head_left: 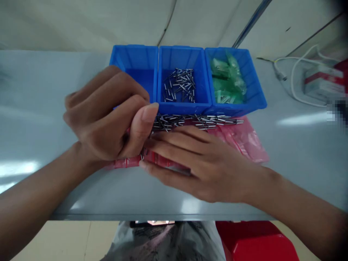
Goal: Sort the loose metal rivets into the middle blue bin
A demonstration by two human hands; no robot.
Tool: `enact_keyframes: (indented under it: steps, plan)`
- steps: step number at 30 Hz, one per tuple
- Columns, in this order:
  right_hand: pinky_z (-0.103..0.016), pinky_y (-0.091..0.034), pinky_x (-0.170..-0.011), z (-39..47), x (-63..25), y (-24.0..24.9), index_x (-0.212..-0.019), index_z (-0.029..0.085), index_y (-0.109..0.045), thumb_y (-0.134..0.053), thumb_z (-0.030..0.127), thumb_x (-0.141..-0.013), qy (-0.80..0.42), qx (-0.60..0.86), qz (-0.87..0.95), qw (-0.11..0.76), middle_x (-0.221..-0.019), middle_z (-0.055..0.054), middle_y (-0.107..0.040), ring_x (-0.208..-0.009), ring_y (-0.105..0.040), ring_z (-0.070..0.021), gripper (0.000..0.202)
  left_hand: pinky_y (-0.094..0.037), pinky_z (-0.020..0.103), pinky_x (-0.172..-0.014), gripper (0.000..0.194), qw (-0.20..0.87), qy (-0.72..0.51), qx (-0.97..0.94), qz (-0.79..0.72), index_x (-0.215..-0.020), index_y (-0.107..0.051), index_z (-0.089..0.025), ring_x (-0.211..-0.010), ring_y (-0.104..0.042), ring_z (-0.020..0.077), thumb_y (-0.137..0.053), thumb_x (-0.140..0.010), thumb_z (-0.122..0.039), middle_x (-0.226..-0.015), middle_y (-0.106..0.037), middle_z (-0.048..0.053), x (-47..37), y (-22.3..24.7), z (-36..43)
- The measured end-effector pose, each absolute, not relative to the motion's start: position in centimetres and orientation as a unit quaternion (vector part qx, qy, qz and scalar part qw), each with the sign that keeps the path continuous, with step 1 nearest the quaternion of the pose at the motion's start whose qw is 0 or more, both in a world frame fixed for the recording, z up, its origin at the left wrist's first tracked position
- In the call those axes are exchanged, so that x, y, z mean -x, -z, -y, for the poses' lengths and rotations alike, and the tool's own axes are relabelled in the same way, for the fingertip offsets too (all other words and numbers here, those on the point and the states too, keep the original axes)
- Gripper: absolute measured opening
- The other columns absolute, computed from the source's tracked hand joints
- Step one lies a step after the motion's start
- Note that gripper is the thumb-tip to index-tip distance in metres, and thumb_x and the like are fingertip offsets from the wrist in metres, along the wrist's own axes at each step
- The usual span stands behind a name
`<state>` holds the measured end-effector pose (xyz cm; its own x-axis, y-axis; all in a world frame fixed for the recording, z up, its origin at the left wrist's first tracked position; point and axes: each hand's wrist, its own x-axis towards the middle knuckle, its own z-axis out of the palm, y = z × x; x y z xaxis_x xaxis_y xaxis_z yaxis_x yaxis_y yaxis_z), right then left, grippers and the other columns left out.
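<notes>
My left hand point(108, 116) is curled into a fist, its thumb pressed along the side of the index finger. Whatever lies inside the fist is hidden. Just right of it, my right hand point(201, 159) reaches low over a red plastic bag point(252, 141). Its thumb and fingertips come together around a small metal blind rivet point(141, 156), close below the left thumb. Behind the right fingers, a row of loose blind rivets point(217, 119) lies on the bag, partly covered by both hands.
Three blue bins stand side by side behind the hands. The middle bin point(185, 108) holds many rivets, the right bin point(258, 98) green plastic bags. A white cable point(293, 79) and a box point(323, 81) sit at the right. The grey table's front edge point(163, 216) runs near me.
</notes>
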<state>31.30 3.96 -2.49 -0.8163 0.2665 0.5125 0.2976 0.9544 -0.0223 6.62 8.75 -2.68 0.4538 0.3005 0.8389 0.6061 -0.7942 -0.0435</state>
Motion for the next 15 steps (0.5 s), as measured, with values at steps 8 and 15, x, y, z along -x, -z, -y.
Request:
enact_keyframes:
  steps: [8, 15]
  plan:
    - [-0.044, -0.06, -0.109, -2.0, -29.6, 3.1, -0.121, 0.013, -0.086, -0.048, 0.02, -0.111, 0.102, 0.098, 0.961, 0.24, -0.128, -0.009, -0.087, -0.12, -0.079, -0.0259, 0.04, -0.033, 0.037, -0.063, 0.036, 0.18, 0.456, 0.834, 0.253, -0.081, -0.065, -0.02, -0.066, -0.054, 0.0142, -0.049, -0.113, -0.021, -0.08, -0.066, 0.003, -6.6, 3.0, -9.4]
    - [-0.039, -0.063, -0.091, -2.5, -28.4, 2.9, -0.103, 0.017, -0.088, -0.055, 0.02, -0.108, 0.139, 0.066, 0.955, 0.254, -0.112, -0.005, -0.089, -0.103, -0.08, -0.0215, 0.033, -0.032, 0.039, -0.066, 0.033, 0.172, 0.45, 0.835, 0.266, -0.082, -0.066, -0.02, -0.068, -0.053, 0.0157, -0.053, -0.113, -0.021, -0.081, -0.066, 0.004, -6.5, 2.8, -9.0]
